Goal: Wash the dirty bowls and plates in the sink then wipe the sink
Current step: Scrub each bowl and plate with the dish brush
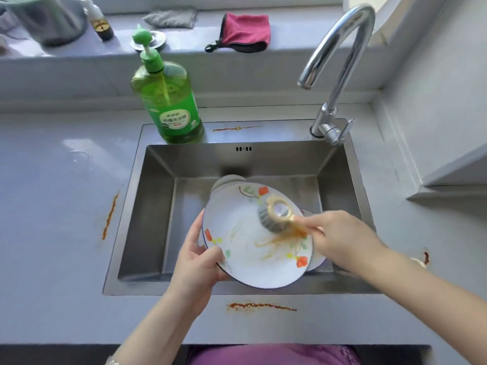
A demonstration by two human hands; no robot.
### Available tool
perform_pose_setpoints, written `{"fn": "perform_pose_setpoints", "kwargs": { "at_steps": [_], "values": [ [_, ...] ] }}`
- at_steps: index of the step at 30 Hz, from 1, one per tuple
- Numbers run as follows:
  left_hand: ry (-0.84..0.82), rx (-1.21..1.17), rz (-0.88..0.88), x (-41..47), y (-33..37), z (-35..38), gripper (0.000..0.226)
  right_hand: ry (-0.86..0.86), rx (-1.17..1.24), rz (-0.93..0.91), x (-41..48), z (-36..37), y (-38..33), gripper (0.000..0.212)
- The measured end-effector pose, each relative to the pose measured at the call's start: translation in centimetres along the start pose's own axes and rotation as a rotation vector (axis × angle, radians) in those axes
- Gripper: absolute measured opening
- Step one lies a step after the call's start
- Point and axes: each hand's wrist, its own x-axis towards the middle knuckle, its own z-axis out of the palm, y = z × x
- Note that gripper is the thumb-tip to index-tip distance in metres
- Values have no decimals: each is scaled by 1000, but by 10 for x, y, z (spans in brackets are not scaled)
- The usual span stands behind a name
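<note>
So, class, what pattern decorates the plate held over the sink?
The plate is white with orange flowers and a blue rim; head view.

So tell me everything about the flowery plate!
The plate is round and white, looks ceramic, with a blue rim, painted orange flowers and green leaves. Orange-brown sauce streaks smear its face. It is tilted over the sink, the left hand gripping its left edge, while a brush held by the right hand presses on it.

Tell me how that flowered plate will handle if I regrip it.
The plate looks like rigid glazed ceramic, so probably breakable against the steel sink. Its sauce smears suggest a greasy, slippery face. The left hand pinches only one rim, so it may tilt.
</note>
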Motion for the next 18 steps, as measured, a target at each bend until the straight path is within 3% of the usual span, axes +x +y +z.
{"fn": "perform_pose_setpoints", "kwargs": {
  "at_steps": [3, 5, 10, 14, 16, 18],
  "values": [
    [70, -7, 49, 3, 3, -2, 81, -112, 78, -110, -24, 10, -17, 43],
    [73, 6, 62, 6, 3, 4, 78, -79, 97, -215, -20, 15, -36, 42],
    [42, 3, 50, 14, 13, 7, 75, 70, 94, -11, 21, -1, -7, 40],
    [58, 49, 68, 18, 13, 7, 78, -64, 225, -99, -16, 17, -19, 35],
    [37, 64, 66, 19, 11, 11, 75, -35, 286, -170, -9, 21, -27, 34],
    [32, 52, 52, 22, 11, 9, 69, 22, 311, -46, 14, 17, -17, 33]
  ]
}}
